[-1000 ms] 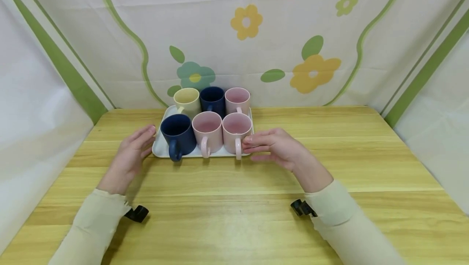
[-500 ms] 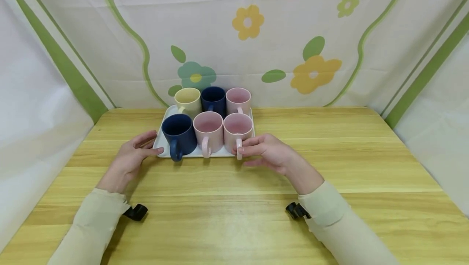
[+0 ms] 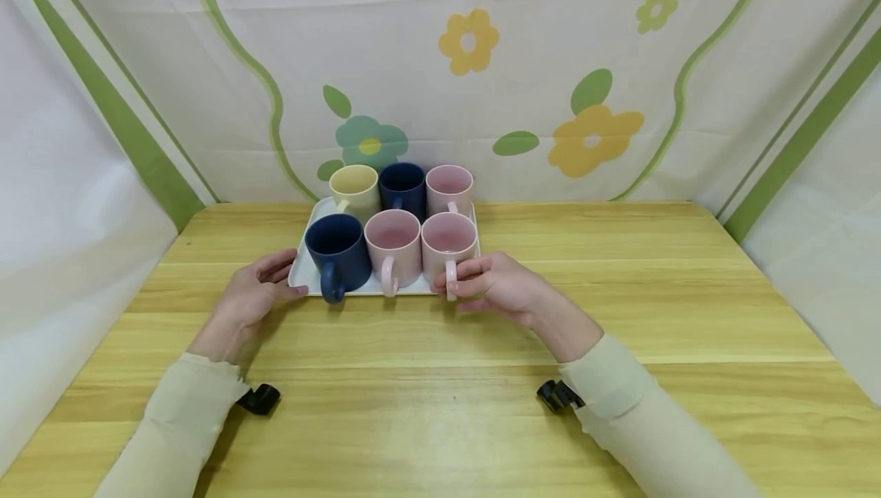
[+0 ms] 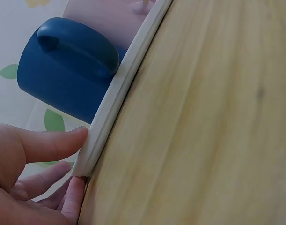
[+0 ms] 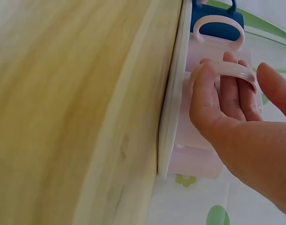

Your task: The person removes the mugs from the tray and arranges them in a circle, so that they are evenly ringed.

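A white tray (image 3: 300, 275) bears two rows of mugs. Its front row has a navy mug (image 3: 344, 257), a middle pink mug (image 3: 401, 259) and a right pink mug (image 3: 432, 252), handles toward me. My left hand (image 3: 249, 293) pinches the tray's front left corner; in the left wrist view the thumb (image 4: 58, 144) meets the rim from above, with a finger under the corner. My right hand (image 3: 508, 290) holds the right pink mug by its handle (image 5: 234, 70), two fingers passing through the loop and the thumb (image 5: 273, 84) standing apart. All mugs are upright on the tray.
Behind the front row stand a cream mug (image 3: 354, 192), another navy mug (image 3: 402, 186) and a third pink mug (image 3: 449, 186). The tray is at the back of a wooden table (image 3: 440, 398), close to a flower-print cloth backdrop (image 3: 427, 100). White cloth hangs along both sides.
My left hand has closed its thumb down on the tray corner. My right hand has moved left from beside the right pink mug, its fingers now in the handle. Tray and mugs look unmoved.
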`<state>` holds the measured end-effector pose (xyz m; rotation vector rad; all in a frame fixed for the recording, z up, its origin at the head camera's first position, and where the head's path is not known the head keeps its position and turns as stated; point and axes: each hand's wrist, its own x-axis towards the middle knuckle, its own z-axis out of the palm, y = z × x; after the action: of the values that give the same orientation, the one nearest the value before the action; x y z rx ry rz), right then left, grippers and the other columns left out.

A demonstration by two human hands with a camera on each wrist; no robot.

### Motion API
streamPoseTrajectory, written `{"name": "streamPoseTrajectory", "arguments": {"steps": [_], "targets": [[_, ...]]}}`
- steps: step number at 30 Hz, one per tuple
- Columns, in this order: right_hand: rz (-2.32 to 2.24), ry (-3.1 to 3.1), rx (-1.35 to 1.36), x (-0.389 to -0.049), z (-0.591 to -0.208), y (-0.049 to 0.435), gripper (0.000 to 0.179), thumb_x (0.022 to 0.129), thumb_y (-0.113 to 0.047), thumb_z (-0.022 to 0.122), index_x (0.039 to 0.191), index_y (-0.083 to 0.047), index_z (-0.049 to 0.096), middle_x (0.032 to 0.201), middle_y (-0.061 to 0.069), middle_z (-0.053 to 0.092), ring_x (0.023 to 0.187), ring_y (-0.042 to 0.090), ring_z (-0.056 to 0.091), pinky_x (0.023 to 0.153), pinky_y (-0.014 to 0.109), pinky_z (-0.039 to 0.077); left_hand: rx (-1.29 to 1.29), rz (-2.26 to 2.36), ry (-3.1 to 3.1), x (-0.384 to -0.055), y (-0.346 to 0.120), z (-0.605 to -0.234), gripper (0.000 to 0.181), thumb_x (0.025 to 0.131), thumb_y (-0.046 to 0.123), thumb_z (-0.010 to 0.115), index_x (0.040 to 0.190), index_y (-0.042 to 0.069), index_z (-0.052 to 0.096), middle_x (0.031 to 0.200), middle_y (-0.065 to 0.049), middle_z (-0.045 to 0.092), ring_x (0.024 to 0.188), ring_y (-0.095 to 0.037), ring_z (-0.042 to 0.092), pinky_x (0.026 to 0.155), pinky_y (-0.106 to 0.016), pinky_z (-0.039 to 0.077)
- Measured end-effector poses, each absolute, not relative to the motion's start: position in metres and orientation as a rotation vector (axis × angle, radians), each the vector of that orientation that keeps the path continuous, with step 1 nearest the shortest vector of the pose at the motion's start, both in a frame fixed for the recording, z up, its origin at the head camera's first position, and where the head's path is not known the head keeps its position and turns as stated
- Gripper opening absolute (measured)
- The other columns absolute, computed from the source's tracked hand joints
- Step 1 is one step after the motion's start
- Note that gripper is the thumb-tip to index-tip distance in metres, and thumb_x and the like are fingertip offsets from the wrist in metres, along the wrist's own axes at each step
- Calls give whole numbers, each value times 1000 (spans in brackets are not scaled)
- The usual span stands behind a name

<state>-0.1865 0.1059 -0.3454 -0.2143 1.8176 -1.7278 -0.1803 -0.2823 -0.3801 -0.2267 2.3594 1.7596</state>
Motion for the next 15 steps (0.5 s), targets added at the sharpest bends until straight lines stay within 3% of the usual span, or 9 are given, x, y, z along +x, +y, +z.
{"name": "streamPoseTrajectory", "arguments": {"steps": [7,15], "targets": [[-1729,1854,-206,-185,-346,100,28,105,-9,64,127,8,71,115,6,80,112,15,72,113,49,51,-202,1755,2353,-180,-284,-381,88,97,2,73,169,4,22,173,-24,28,159,-41,30,87,-4,50],[-1752,1849,-175,-184,-346,95,26,107,-9,60,121,10,70,99,1,77,104,16,72,119,54,46,-193,1751,2346,-181,-286,-382,89,98,1,73,170,4,20,173,-24,28,159,-40,30,87,-4,50]]}}
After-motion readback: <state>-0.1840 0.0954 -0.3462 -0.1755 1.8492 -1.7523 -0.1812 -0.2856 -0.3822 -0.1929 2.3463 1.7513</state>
